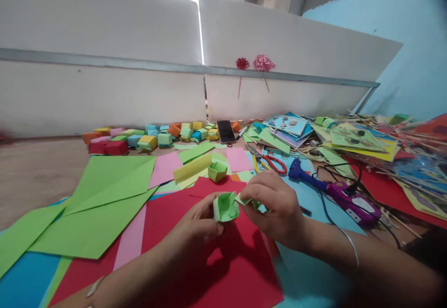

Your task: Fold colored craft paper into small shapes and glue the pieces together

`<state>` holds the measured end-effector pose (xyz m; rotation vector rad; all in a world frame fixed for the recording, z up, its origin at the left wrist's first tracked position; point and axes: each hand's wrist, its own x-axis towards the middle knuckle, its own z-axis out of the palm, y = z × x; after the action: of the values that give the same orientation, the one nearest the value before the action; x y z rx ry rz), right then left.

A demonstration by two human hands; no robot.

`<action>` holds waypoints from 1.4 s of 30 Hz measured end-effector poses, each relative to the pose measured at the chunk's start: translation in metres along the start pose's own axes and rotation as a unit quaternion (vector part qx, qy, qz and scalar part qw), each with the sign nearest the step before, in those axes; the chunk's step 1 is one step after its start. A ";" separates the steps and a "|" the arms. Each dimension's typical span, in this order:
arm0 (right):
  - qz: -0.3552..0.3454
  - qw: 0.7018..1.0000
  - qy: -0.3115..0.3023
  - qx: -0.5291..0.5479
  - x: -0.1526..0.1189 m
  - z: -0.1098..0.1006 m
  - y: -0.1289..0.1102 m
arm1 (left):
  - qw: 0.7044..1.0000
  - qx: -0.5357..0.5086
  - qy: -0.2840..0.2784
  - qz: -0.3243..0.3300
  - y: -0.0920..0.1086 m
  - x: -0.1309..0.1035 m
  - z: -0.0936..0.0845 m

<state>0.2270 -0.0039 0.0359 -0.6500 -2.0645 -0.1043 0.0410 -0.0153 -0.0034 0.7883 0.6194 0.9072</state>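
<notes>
Between the thumb and fingers of my left hand [200,219] is a small open box folded from light green paper [226,207], its hollow side facing up and toward me. My right hand [275,205] pinches another piece of folded green paper [257,204], partly hidden behind its fingers. The two pieces nearly meet over a red paper sheet [167,229]; I cannot tell whether they touch. Just beyond my hands sits another open green paper box [217,171].
Several coloured paper cubes [147,142] line the back beside a phone [226,132]. Red-handled scissors [274,163], a blue glue gun [303,175] and a purple power strip [352,203] with black cords lie right. Green sheets [104,182] spread left. A white panel [104,93] stands behind.
</notes>
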 end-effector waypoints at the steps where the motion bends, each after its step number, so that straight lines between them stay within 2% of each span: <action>1: -0.013 1.000 -0.002 0.000 -0.001 0.001 0.001 | 1.000 -0.015 -0.007 -0.011 0.001 0.000 -0.001; 7: -0.027 0.999 -0.025 0.002 -0.008 0.007 0.004 | 0.995 -0.075 -0.044 -0.050 0.001 0.003 -0.013; 11: -0.017 0.999 -0.028 -0.020 -0.011 0.011 0.005 | 0.997 -0.043 0.007 -0.066 -0.002 0.004 -0.017; 16: -0.004 0.997 -0.029 -0.065 -0.012 0.014 0.003 | 0.997 -0.026 0.069 -0.035 0.000 0.003 -0.016; 23: -0.012 0.994 -0.037 -0.101 -0.013 0.015 0.001 | 0.995 -0.048 0.070 -0.055 0.003 0.000 -0.008; 26: -0.020 0.990 -0.048 -0.129 -0.013 0.017 0.002 | 0.995 -0.020 0.075 -0.059 0.003 -0.001 -0.005; 32: -0.031 0.983 -0.063 -0.172 -0.015 0.018 0.004 | 0.987 0.077 0.137 -0.019 0.002 -0.001 -0.008; 36: -0.056 0.976 -0.062 -0.201 -0.016 0.018 0.005 | 0.984 0.121 0.133 -0.005 0.002 -0.003 -0.012; 42: -0.096 0.968 -0.066 -0.221 -0.015 0.017 0.004 | 0.986 0.088 0.139 -0.032 0.003 -0.009 -0.006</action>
<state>0.2226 -0.0008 0.0141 -0.7358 -2.2482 -0.6653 0.0308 -0.0199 -0.0034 0.8012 0.9753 0.9181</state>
